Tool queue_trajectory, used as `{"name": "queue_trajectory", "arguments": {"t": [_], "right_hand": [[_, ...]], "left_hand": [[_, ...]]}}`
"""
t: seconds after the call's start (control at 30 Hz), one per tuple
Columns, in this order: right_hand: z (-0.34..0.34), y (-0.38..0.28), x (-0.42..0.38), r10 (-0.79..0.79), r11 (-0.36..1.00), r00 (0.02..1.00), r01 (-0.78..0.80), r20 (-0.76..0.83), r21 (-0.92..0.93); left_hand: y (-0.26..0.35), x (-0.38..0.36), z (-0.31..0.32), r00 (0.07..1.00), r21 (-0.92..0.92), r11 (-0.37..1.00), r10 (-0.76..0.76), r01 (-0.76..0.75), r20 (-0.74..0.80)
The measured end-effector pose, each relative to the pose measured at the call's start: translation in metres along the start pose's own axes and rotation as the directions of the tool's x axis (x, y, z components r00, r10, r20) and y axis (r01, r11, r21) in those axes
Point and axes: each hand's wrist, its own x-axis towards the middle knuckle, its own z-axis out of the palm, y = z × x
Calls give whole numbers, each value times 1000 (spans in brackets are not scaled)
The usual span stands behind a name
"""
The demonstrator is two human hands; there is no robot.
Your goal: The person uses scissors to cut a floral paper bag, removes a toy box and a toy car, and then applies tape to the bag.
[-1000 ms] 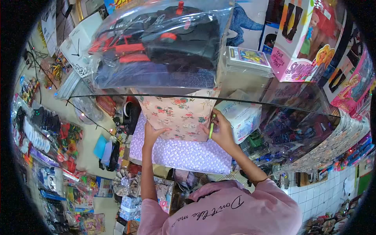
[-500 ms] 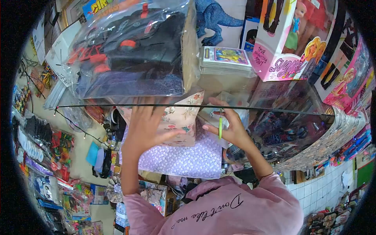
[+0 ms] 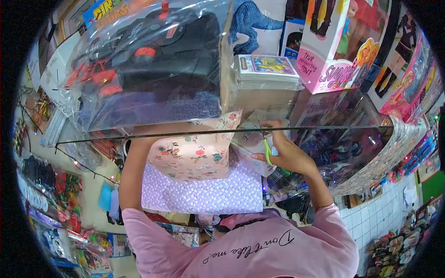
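My right hand (image 3: 293, 156) holds scissors by their lime-green handle (image 3: 267, 152); the blades are hard to make out near the glass edge. My left hand (image 3: 169, 128) reaches forward beneath the glass top, by the far part of a peach sheet of floral paper (image 3: 194, 155). Its fingers are hidden by the glass edge and the large package above. The peach paper curls upward at its near side. Below it lies a purple sheet with small white flowers (image 3: 199, 192). Near the scissors is a clear plastic piece (image 3: 252, 139).
On the glass top (image 3: 278, 104) stand a wrapped box with a black and red toy (image 3: 157, 65), a stack of cards (image 3: 266, 76), a blue dinosaur (image 3: 255, 28) and a doll box (image 3: 336, 60). The dark glass edge (image 3: 208, 132) crosses above the papers.
My left hand has moved from over the peach paper to farther forward under the glass. The paper's near side now bulges up. My right hand keeps the scissors, shifted slightly right.
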Motion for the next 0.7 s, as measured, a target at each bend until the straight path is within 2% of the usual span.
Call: {"name": "queue_trajectory", "arguments": {"t": [0.07,0.17,0.2,0.3,0.37,0.43,0.47,0.53,0.63,0.7], "right_hand": [[0,0,-5,86,996,996,-86,1,17],[-15,-14,-5,178,984,973,-179,146,-2],[-14,-14,-7,90,996,994,-92,68,16],[-12,-7,-4,161,979,983,-172,93,114],[-13,-14,-5,170,981,984,-175,62,86],[-18,-29,-10,198,979,976,-201,93,28],[-17,-32,-12,137,990,990,-138,29,39],[-21,-40,-15,112,993,993,-113,44,19],[-31,-55,-19,110,994,991,-112,78,17],[-36,-59,-22,100,995,990,-101,102,10]], "left_hand": [[-4,7,2,999,-28,999,43,-42,24],[-9,14,3,994,-71,993,102,-99,48],[-11,16,4,991,-87,990,120,-115,54],[-15,22,7,981,-152,974,179,-166,74],[-17,24,12,973,-216,956,219,-198,75],[-22,25,20,962,-337,909,272,-246,31],[-26,21,26,956,-394,878,294,-273,-8],[-33,16,34,937,-495,801,336,-336,-91],[-27,13,30,864,-569,731,498,-377,68],[-28,6,37,832,-558,676,553,-482,-49]]}}
